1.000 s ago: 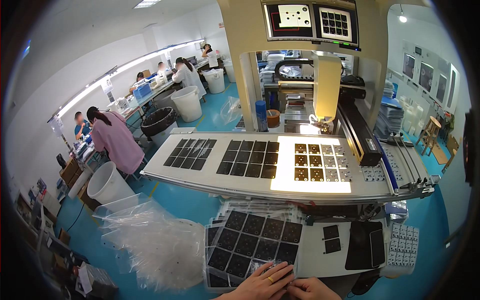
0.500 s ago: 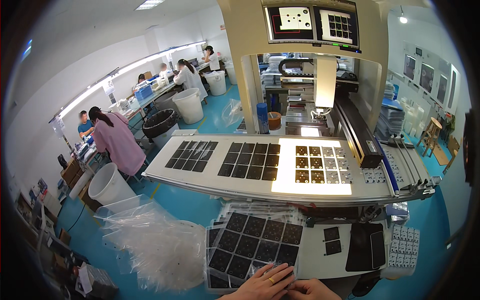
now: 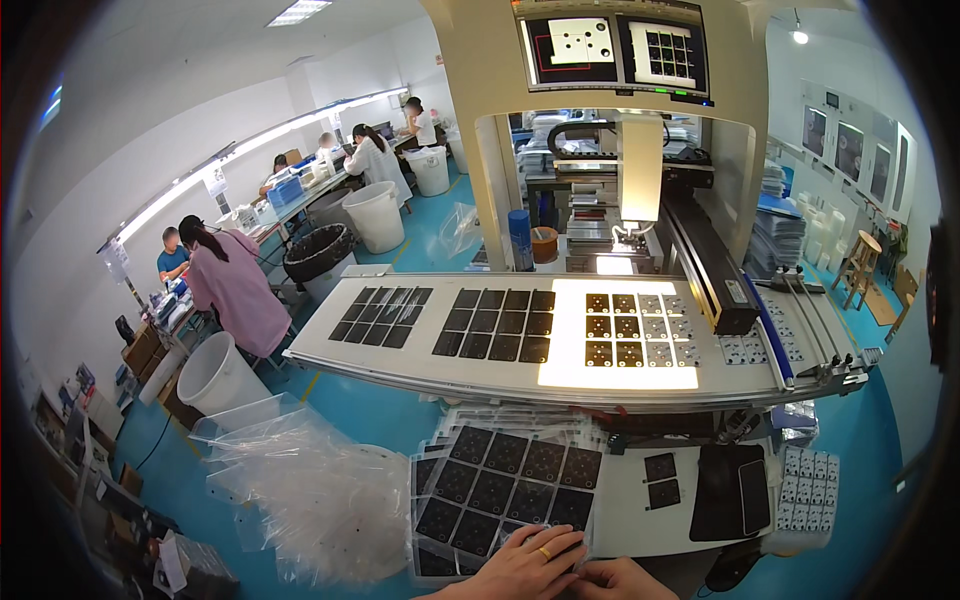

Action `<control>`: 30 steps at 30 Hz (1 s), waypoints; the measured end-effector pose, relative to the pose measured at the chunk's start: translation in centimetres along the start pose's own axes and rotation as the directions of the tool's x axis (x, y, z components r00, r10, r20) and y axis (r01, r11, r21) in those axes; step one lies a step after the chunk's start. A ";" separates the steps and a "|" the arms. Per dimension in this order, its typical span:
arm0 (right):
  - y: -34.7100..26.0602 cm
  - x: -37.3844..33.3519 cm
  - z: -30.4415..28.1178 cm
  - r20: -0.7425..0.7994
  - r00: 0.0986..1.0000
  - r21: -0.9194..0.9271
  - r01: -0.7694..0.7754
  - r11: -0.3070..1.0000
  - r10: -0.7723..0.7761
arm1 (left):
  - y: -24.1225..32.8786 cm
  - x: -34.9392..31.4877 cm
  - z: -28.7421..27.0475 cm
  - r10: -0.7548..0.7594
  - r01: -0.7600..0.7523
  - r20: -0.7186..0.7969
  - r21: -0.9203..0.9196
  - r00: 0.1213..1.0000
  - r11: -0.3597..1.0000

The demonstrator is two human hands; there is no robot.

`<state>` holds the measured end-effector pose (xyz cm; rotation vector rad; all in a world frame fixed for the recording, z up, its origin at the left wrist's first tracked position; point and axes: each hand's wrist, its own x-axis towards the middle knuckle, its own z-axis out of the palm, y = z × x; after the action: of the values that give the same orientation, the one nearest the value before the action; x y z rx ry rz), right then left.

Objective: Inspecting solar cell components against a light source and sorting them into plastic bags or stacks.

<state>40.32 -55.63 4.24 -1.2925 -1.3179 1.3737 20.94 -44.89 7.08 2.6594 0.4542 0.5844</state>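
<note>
A clear plastic sheet with rows of black square pieces lies on top of a stack of similar sheets near my front edge. My left hand, with a ring on one finger, rests palm down over the sheet's lower right corner, fingers stretched out. Beside it, my right hand is closed at that same corner, thumb and forefinger pinched on the sheet's edge. The fingertips of both hands nearly meet; exactly what lies between them is partly hidden.
A heap of clear plastic film lies left of the stack. To the right are two loose black pieces, a black mat and a phone. A machine bed with more black sheets stands ahead. Co-workers sit far left.
The view has shifted slightly. Both hands stay at the sheet's lower right corner, with only slight finger movement.
</note>
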 end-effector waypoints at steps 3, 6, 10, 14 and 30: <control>0.0 0.1 0.0 -0.001 1.000 -0.049 0.019 0.999 -0.019 | -0.3 -0.1 0.5 0.008 -0.008 -0.015 0.016 1.000 1.000; 0.0 0.1 0.2 -0.004 1.000 -0.038 -0.019 0.999 0.019 | -0.4 -0.2 0.7 0.010 -0.009 -0.020 0.028 1.000 1.000; -0.1 0.2 0.2 0.001 0.999 -0.028 -0.035 0.999 0.035 | -0.3 -0.2 0.8 -0.002 0.003 -0.015 0.033 1.000 0.999; -0.2 0.1 0.3 -0.016 0.999 -0.019 -0.036 0.999 0.036 | -0.2 -0.2 0.6 -0.009 0.009 -0.012 0.016 1.000 1.000; -1.3 -0.6 1.3 -0.094 0.995 0.196 0.037 0.980 -0.019 | 0.2 -0.7 -1.5 0.056 -0.065 -0.058 -0.163 0.997 0.984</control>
<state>39.04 -56.29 5.54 -1.1834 -1.1041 1.3715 19.74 -44.89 8.19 2.5119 0.3252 0.6826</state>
